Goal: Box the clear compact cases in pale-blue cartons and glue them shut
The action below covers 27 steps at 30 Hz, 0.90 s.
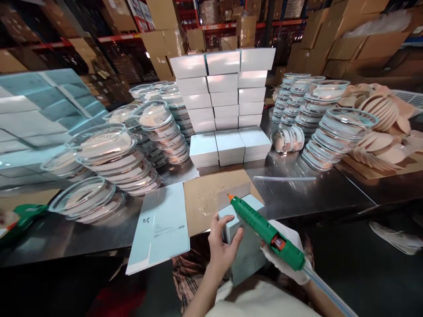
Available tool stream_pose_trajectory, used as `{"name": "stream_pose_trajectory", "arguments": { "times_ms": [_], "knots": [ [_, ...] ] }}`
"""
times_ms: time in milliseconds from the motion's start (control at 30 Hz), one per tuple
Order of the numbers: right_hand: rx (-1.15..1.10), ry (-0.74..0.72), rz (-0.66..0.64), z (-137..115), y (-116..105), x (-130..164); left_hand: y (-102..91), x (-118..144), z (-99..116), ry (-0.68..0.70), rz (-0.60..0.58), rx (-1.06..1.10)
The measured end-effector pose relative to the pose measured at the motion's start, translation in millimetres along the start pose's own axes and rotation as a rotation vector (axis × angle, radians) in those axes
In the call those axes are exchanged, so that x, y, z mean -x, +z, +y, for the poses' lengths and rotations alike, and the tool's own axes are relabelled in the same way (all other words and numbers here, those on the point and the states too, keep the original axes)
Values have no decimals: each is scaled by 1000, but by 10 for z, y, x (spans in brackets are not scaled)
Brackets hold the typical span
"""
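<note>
My left hand (pixel 222 246) grips the side of a pale blue box (pixel 243 237) held upright at the table's front edge, one flap raised. My right hand (pixel 287 259), in a white glove, holds a green glue gun (pixel 267 231) whose orange tip points at the open top of the box. A clear glue stick trails from the gun's back toward the lower right.
Flat unfolded box sheets (pixel 160 226) lie left of a cardboard mat (pixel 205 198). Stacked white boxes (pixel 224 105) stand at centre back, with stacks of clear round lids (pixel 112 154) left and right. Beige pads (pixel 383 127) pile at the right. A loose glue stick (pixel 284 178) lies on the steel table.
</note>
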State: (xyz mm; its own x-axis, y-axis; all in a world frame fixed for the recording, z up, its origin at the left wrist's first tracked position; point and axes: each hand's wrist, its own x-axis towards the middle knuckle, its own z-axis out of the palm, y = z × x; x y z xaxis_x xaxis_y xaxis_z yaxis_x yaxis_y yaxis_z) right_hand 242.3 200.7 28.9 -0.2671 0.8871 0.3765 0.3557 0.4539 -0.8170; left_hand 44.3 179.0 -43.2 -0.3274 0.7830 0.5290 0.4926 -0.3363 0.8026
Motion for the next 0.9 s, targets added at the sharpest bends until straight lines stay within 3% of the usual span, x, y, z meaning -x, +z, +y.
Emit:
{"name": "stream_pose_trajectory", "arguments": {
  "times_ms": [100,300,400,533,633,800,900],
  "knots": [
    [128,-154,-40,-12,57,-25,-2,6,25,27,-16,-5],
    [173,-87,-66,99,59,-45,-36,64,-2,18,-7,-21],
    [103,53,-8,259,10,-3,-83,88,-32,-25,7,-24],
    [-54,384,59,486,-74,47,-156,118,-72,-92,5,-2],
    [-121,515,76,573,-143,24,-198,147,-119,-155,22,18],
    [-434,728,38,653,-122,-353,-241,160,-175,-239,79,105],
    [-473,824,-57,774,-37,-669,-256,153,-178,-265,81,167]
  ]
}}
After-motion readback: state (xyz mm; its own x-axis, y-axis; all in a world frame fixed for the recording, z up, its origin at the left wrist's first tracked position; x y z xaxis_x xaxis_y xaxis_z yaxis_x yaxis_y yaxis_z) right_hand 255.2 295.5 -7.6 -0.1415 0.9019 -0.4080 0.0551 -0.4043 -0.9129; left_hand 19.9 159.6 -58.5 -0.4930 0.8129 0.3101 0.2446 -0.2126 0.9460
